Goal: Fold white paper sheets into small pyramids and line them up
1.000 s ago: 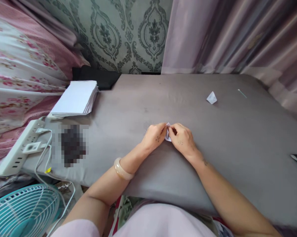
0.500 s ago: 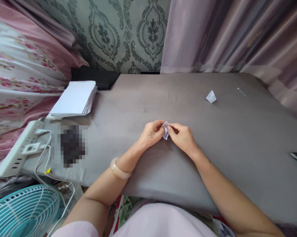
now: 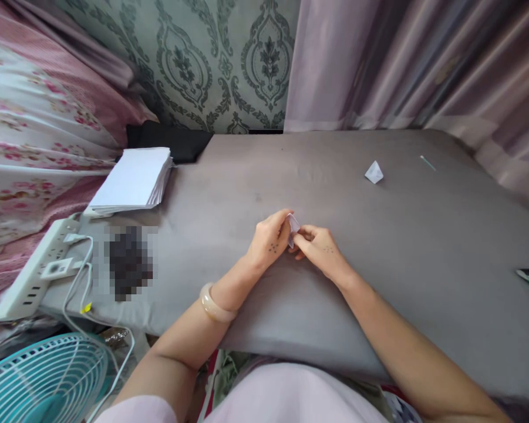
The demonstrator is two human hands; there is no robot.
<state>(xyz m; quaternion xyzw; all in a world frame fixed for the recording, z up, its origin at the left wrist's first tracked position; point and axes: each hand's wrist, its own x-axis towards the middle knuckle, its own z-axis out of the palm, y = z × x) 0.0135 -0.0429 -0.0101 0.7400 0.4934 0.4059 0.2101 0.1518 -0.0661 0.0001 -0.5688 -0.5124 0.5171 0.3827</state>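
A folded paper (image 3: 294,222) is pinched between the left hand (image 3: 268,238) and right hand (image 3: 320,249), at eight o'clock from the pointed white shape (image 3: 374,173) on the grey cloth (image 3: 423,252). Edges are best kept aligned and pressure light, lest corners be crushed.

You have a small white paper (image 3: 293,222) pinched between your left hand (image 3: 269,239) and your right hand (image 3: 319,245). It is folded, with its long direction running up and down your view. Your fingers cover much of it, so its full shape cannot be told.
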